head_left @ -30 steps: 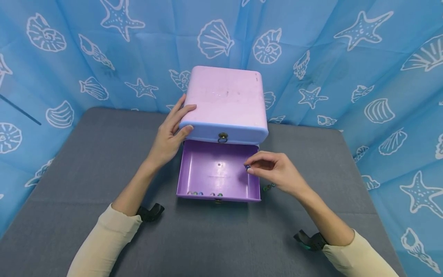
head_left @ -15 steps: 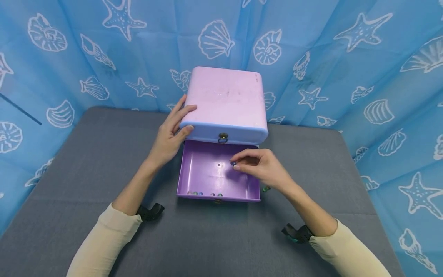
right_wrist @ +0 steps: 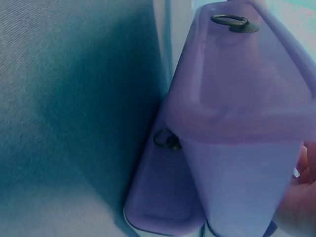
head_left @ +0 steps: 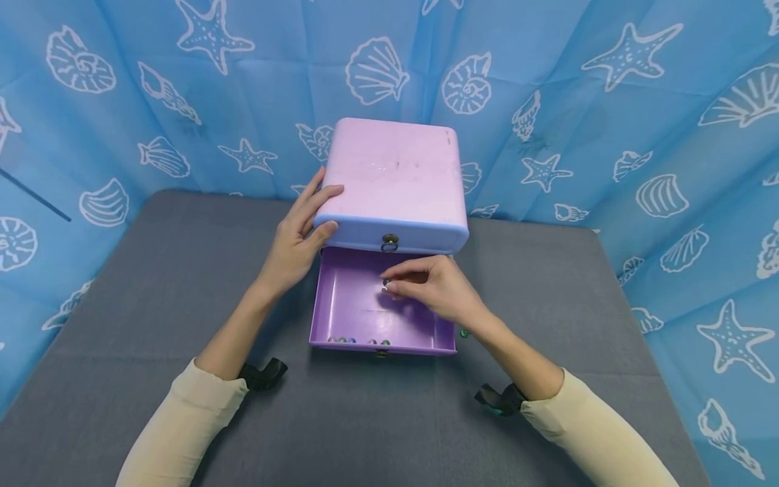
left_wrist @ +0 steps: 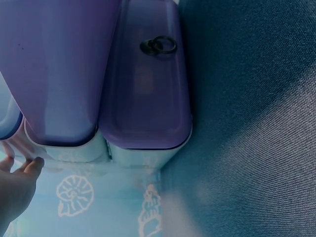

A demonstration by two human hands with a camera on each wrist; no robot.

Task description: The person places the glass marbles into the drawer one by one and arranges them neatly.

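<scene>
My left hand (head_left: 292, 247) rests on the left front corner of a pink-topped drawer cabinet (head_left: 395, 169), fingers on its top and side, thumb at the blue front edge. In the left wrist view, the fingertips (left_wrist: 33, 167) touch its side. A purple drawer (head_left: 353, 297) is pulled out below the blue one. Above its inside, my right hand (head_left: 441, 287) pinches a small dark marble (head_left: 386, 283) between thumb and fingers. Several marbles (head_left: 342, 340) lie along the drawer's front wall. The right wrist view has the hand (right_wrist: 298, 197) mostly hidden behind the drawer.
A green marble (head_left: 465, 333) lies on the grey tabletop (head_left: 389, 419), just right of the open drawer. Another purple drawer (left_wrist: 148, 94) with a ring pull sits closed beneath. A blue shell-print curtain (head_left: 377, 67) hangs behind the cabinet.
My right hand has moved left, from the drawer's right side to above its middle, carrying the marble. My left hand stays on the cabinet corner.
</scene>
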